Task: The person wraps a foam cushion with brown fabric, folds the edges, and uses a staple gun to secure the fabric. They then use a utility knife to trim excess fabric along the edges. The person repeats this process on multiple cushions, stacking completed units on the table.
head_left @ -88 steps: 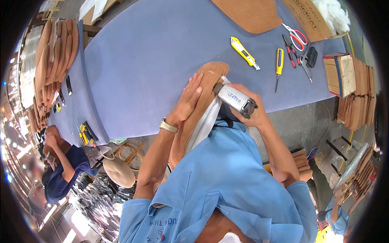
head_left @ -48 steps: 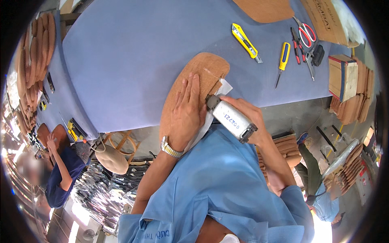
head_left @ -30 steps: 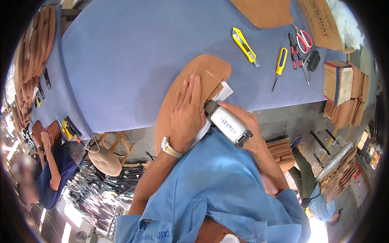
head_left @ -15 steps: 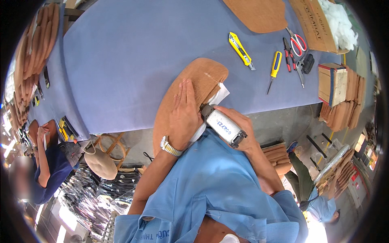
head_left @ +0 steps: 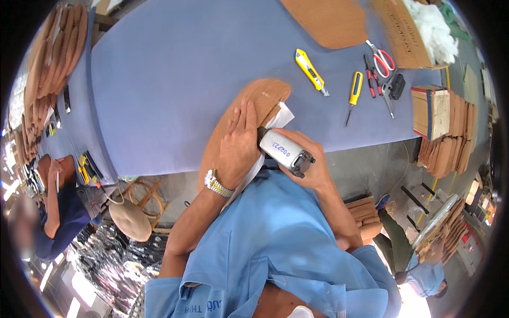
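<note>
A brown oval cork-like board lies at the near edge of the blue table. My left hand lies flat on the board, fingers spread, a metal watch on the wrist. My right hand grips a white cylindrical power tool whose front end meets the board's right edge. A white sheet pokes out beside the tool.
On the table to the right lie a yellow utility knife, a yellow screwdriver, red-handled scissors and pliers. Another brown board sits at the far edge. Stacks of brown boards stand right. People work at left and lower right.
My left hand has gone from the board's edge to lying flat on it. The tool has stayed against the board's right edge while the view shifted.
</note>
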### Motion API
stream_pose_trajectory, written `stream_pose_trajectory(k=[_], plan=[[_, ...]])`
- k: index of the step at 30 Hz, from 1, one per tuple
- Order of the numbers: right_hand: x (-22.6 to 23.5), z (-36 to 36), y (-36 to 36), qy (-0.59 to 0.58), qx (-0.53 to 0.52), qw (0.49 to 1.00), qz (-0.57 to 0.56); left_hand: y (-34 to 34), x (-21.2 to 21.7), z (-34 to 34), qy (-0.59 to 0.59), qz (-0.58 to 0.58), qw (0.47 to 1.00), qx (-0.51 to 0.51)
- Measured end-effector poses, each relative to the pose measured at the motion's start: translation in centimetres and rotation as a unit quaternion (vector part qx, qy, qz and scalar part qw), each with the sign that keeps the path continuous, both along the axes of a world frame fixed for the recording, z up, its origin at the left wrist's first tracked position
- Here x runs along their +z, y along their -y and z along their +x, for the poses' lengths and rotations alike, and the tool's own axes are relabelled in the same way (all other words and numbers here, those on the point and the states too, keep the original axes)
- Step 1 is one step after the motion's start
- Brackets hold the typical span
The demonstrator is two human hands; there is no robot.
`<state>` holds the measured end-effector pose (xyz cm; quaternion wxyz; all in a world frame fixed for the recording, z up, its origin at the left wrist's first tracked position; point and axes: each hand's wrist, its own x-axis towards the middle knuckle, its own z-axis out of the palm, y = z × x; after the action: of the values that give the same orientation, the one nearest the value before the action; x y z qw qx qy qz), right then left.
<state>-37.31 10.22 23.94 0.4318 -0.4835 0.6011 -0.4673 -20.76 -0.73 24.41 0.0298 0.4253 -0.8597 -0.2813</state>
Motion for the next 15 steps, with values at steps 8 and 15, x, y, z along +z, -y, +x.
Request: stream_pose_trajectory(k=[8,15], plan=[[-0.5,-2.8,0.4,-0.073,-0.028,0.997,-0.028,1.3,0.5,-2.2,-0.058,-0.015,0.995,-0.075],[-1.4,-2.8,-0.7,-0.018,0.002,0.999,0.036,4.2,-9.2,5.8,-0.238,0.385,0.883,0.121]])
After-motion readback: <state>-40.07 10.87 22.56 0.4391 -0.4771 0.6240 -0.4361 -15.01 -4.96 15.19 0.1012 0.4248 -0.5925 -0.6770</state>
